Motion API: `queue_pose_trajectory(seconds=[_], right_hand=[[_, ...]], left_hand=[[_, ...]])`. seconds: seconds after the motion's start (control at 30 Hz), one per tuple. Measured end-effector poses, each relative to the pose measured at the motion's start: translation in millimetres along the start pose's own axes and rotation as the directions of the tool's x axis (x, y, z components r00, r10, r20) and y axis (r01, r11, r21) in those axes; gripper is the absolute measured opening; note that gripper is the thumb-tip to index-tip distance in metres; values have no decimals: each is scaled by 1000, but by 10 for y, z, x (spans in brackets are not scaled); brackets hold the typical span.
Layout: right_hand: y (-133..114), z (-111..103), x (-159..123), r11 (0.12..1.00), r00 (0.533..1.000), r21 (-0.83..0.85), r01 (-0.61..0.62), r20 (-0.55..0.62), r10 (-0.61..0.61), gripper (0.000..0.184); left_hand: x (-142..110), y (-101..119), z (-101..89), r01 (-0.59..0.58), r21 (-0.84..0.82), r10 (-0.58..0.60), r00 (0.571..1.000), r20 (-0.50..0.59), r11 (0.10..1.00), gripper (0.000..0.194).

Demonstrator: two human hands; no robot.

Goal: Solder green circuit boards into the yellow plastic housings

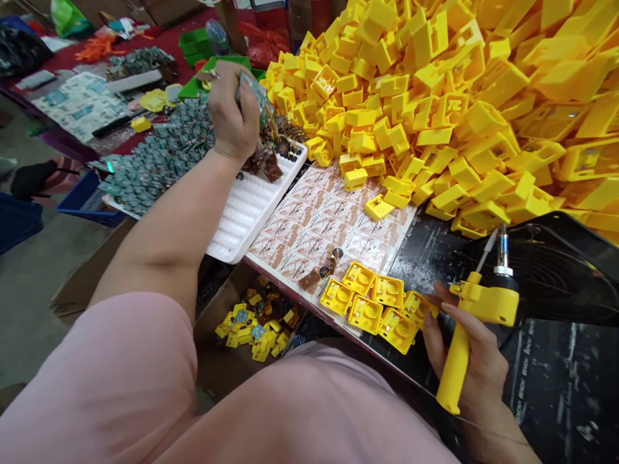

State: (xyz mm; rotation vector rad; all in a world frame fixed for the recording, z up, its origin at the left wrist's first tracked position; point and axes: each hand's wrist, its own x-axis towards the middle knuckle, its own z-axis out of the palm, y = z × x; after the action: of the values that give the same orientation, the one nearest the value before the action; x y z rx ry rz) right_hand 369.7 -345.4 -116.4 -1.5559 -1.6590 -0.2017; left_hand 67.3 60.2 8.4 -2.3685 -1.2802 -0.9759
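My left hand (235,116) is closed on a blue-green circuit board (258,96) with thin wires hanging from it. Below it is a white ribbed tray (236,219) with brown pieces and small round black parts at its far end. My right hand (476,367) holds a yellow soldering gun (457,361), its metal barrel pointing away from me. The thumb and fingertips of that hand are at a small yellow case (414,306), the right end of a cluster of open yellow cases (365,314) at the table's near edge.
A large heap of yellow cases (387,122) covers the back right. Many grey-blue circuit boards (159,161) are piled at left. A brown piece with wired round parts (316,276) lies on the printed sheet (294,232). Below the edge, a cardboard box (213,361) holds yellow pieces.
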Motion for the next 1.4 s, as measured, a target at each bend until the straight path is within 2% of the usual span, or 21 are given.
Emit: queue_pose_trajectory(seconds=[0.03, 0.07, 0.1, 0.13, 0.17, 0.2, 0.3, 0.33, 0.4, 0.47, 0.57, 0.67, 0.77, 0.93, 1.03, 1.1, 1.23, 1.33, 1.4], right_hand=[[1, 5, 0, 1000, 1000, 7, -14, 0, 14, 49], [2, 11, -1, 999, 1000, 18, -26, -2, 26, 48], [2, 18, -3, 999, 1000, 33, -30, -6, 30, 48], [2, 24, -7, 998, 999, 46, -31, -8, 31, 48], [2, 29, -13, 998, 999, 54, -31, -9, 31, 48], [2, 34, -18, 998, 1000, 56, -28, -9, 28, 49], [-6, 40, -31, 999, 1000, 36, -26, -16, 27, 52], [-11, 39, -31, 999, 999, 27, -24, -22, 24, 53], [-25, 37, -22, 1000, 1000, 10, -13, -26, 13, 53], [-43, 34, -3, 1000, 1000, -9, -5, -29, 5, 50], [-66, 25, 35, 999, 999, -37, 11, -39, -13, 46], [-80, 11, 58, 999, 999, -43, 30, -42, -32, 46], [-83, 3, 61, 998, 999, -54, 34, -40, -36, 45], [-65, 23, 64, 990, 996, -119, 80, -36, -85, 36], [-67, 15, 78, 986, 995, -141, 95, -25, -99, 36], [-89, -17, 86, 986, 995, -133, 97, -19, -100, 39], [-169, -125, 82, 996, 996, -36, 86, 10, -86, 49], [-211, -200, 54, 997, 997, 29, 65, 35, -66, 56], [-218, -228, 28, 998, 997, 32, 60, 47, -61, 58]], left_hand=[[30, 151, -60, 63, -35, -64, 997, -31, 997, 79], [47, 327, -111, 73, -54, -72, 997, 20, 996, 74], [45, 520, -152, 126, -73, -113, 980, 164, 989, 62], [24, 720, -186, 113, -95, -84, 959, 269, 989, 49], [-15, 918, -210, 101, -106, -62, 945, 321, 989, 43], [-65, 1102, -222, 85, -103, -36, 915, 402, 991, 42], [-216, 1495, -178, -5, -10, 11, 772, 636, 1000, 45], [-243, 1560, -140, -46, 10, 26, 723, 690, 999, 45], [-246, 1604, -58, -139, -23, 110, 664, 739, 990, 41], [-191, 1583, -13, -247, -125, 257, 627, 735, 961, 36], [-90, 1554, -79, -320, -274, 419, 621, 662, 907, 31], [-70, 1583, -260, -354, -289, 454, 622, 638, 890, 32], [-159, 1623, -423, -431, -244, 482, 622, 616, 869, 32], [-400, 1643, -493, -503, -244, 519, 529, 672, 829, 37], [-521, 1627, -482, -533, -227, 523, 508, 684, 815, 48], [-615, 1600, -492, -560, -266, 570, 484, 664, 785, 52], [-961, 1510, -596, -582, -487, 748, 386, 540, 651, 39], [-1332, 1428, -724, -558, -642, 849, 385, 361, 526, 32], [-1549, 1387, -803, -558, -707, 895, 358, 267, 435, 29]])
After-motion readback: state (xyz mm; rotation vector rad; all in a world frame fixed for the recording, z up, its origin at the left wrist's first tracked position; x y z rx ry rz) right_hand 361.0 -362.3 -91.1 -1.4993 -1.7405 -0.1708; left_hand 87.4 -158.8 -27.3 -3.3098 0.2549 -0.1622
